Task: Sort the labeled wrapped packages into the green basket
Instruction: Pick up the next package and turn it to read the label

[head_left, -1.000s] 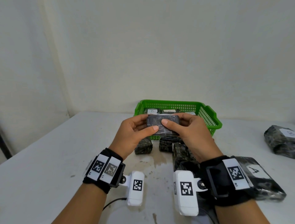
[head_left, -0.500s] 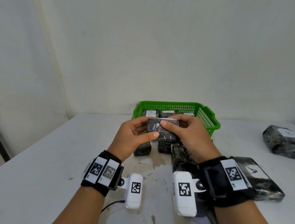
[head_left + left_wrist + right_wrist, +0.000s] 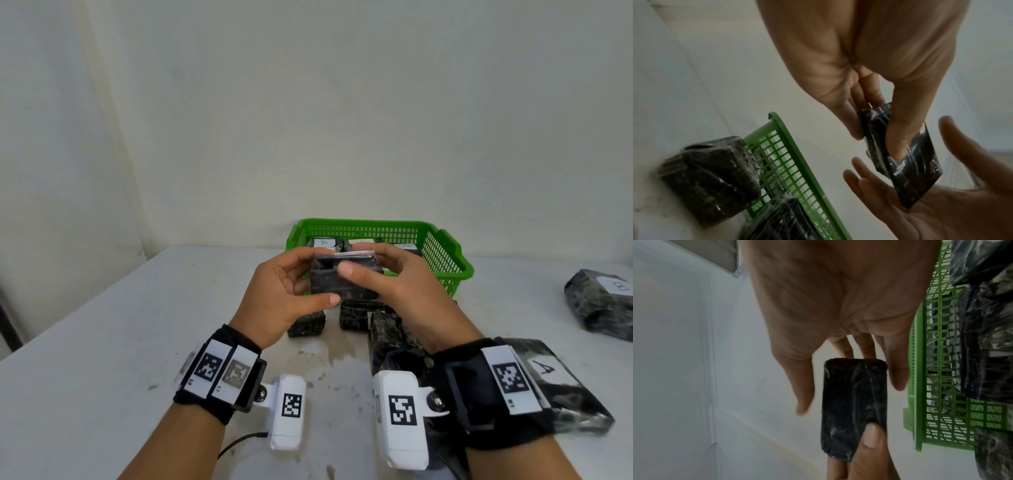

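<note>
Both hands meet above the table [image 3: 102,342], just in front of the basket [image 3: 442,255], with a small black wrapped package [image 3: 337,282] between them. The right hand [image 3: 397,291] pinches the package: its thumb lies across the near face and its fingers reach round the far side. In the left wrist view the right thumb [image 3: 898,129] presses on the wrap while the fingers sit behind the package [image 3: 916,170]. The left hand [image 3: 284,294] is spread wide and relaxed at the package's left end, palm turned toward it, thumb stretched out beneath; from the head view I cannot tell whether its fingertips touch the wrap. In the right wrist view the package [image 3: 855,402] stands on end, with the right thumb [image 3: 871,439] on its lower part and the left hand [image 3: 838,305] open above it. A white strip shows along the package's top edge, its writing not readable. Inside the basket lie wrapped packages with white labels, one marked B [image 3: 323,242]. On the table just before the basket sit more dark packages [image 3: 306,325]. A package marked A [image 3: 561,387] lies beside the right wrist, and another labeled one [image 3: 603,301] lies well apart at the far right.
</note>
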`<state>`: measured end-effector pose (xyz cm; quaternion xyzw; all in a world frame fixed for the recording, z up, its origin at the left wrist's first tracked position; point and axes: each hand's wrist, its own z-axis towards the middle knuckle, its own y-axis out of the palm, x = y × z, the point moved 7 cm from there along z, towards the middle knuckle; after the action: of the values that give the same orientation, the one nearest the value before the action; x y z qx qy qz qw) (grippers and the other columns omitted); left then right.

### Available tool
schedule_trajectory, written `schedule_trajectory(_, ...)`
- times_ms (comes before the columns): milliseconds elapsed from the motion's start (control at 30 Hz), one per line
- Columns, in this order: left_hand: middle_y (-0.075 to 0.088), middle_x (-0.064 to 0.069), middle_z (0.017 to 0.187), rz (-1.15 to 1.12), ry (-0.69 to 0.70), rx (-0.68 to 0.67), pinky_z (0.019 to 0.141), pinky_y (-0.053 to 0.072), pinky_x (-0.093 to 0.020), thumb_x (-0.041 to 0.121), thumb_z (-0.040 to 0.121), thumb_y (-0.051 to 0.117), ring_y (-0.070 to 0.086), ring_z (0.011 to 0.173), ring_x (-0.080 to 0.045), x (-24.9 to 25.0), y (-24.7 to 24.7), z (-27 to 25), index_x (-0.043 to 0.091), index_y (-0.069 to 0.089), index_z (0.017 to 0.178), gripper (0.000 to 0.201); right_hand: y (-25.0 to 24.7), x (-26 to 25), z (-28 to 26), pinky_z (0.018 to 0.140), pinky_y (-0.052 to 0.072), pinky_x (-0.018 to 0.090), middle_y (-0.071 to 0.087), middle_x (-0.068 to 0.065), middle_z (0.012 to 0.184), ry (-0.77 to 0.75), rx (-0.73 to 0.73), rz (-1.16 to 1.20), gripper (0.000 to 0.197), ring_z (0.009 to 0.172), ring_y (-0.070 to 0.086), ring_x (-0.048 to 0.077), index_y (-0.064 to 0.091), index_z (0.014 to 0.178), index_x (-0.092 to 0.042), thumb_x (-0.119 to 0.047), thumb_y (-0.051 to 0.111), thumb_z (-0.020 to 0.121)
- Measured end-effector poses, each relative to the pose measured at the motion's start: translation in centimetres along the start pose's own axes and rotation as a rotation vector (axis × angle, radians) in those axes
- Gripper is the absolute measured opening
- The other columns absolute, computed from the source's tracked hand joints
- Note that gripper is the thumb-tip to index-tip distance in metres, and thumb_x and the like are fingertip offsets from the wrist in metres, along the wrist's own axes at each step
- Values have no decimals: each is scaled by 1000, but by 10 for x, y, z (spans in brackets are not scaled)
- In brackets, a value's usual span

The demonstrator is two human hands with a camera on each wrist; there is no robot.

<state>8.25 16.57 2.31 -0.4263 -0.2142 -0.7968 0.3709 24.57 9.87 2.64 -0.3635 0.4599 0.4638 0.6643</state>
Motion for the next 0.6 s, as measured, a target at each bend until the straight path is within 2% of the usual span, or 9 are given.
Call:
schedule_trajectory(33, 70, -10, 118, 13, 9, -13, 93, 55, -31, -20, 67, 76, 66, 113, -23, 1, 1, -1, 5, 63, 118, 58, 2, 3, -1, 92, 62, 43, 79, 4, 113, 59, -21, 52, 59, 105, 77, 21, 75, 118, -19, -53, 86, 71)
schedule_trajectory(67, 69, -10, 118, 29, 14, -26, 94, 54, -31, -19, 67, 77, 66, 113, -23, 2, 2, -2, 5, 63, 118, 58, 5, 5, -2, 87, 64, 43, 79, 10, 112, 118, -46, 107, 54, 103, 77, 26, 75, 117, -13, -51, 80, 79)
schedule_trajectory(133, 68, -9, 119, 70, 23, -51, 95, 54, -32, -18, 68, 78, 64, 116, -22, 2, 6, -3, 6, 64, 118, 58, 10, 6, -4, 76, 65, 37, 78, 19, 110, 166, -81, 168, 38, 101, 78, 32, 76, 112, -6, -36, 75, 90)
schedule_trajectory(167, 68, -9, 121, 90, 27, -61, 96, 53, -33, -18, 68, 78, 63, 118, -22, 3, 7, -3, 6, 64, 120, 58, 10, 5, -5, 74, 66, 35, 78, 20, 110, 164, -93, 187, 34, 101, 78, 32, 76, 111, -5, -30, 77, 89)
schedule_trajectory(300, 66, -8, 127, 130, 23, -69, 99, 52, -37, -16, 71, 77, 60, 123, -23, 3, 7, -3, 5, 63, 125, 60, 9, 3, -5, 83, 66, 36, 79, 16, 110, 145, -147, 230, 47, 103, 78, 29, 74, 116, -5, -21, 82, 72)
schedule_trajectory(433, 67, -7, 125, 138, 6, -61, 98, 54, -37, -15, 71, 78, 63, 119, -22, 5, 9, -4, 8, 64, 124, 59, 9, 5, -5, 89, 63, 38, 79, 15, 111, 146, -149, 199, 33, 104, 77, 30, 74, 116, -6, -2, 78, 84)
schedule_trajectory(533, 68, -6, 124, 149, 14, -55, 96, 54, -35, -15, 71, 77, 64, 117, -21, 8, 10, -5, 7, 65, 123, 58, 6, 2, -5, 81, 63, 34, 80, 16, 108, 133, -105, 181, 30, 101, 78, 30, 74, 114, -4, 0, 78, 85)
schedule_trajectory(600, 69, -6, 123, 147, 20, -49, 96, 55, -35, -16, 71, 77, 65, 116, -21, 11, 10, -5, 7, 65, 123, 58, 5, -1, -5, 82, 64, 36, 80, 17, 107, 121, -80, 180, 33, 100, 78, 31, 74, 115, -4, 0, 80, 83)
